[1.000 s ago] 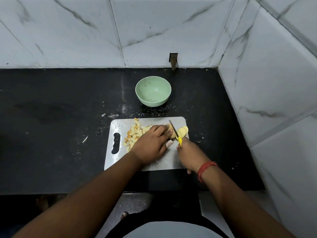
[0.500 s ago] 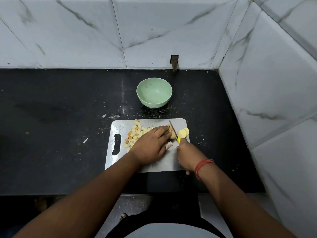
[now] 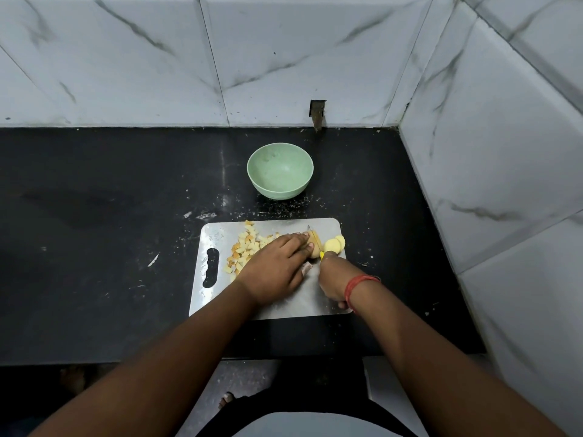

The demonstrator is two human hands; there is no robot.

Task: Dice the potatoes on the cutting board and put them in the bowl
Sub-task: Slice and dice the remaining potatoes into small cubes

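On the black worktop (image 3: 94, 247) lies a steel cutting board (image 3: 220, 234) with a heap of diced potato (image 3: 244, 252) at its left. The left hand (image 3: 277, 266) holds a potato (image 3: 314, 244) down with curled fingers; the right hand (image 3: 332, 277) grips a yellow-handled knife (image 3: 316, 244) beside cut slices (image 3: 335, 243). The green bowl (image 3: 280, 170) stands behind the board

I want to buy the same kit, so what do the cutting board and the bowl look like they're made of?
The cutting board looks like stainless steel with a brushed, shiny finish: it is silvery grey and reflects light, with a slot handle cut through it. The bowl looks like matte pale green plastic or melamine, going by its dull, even surface, though ceramic can't be ruled out.
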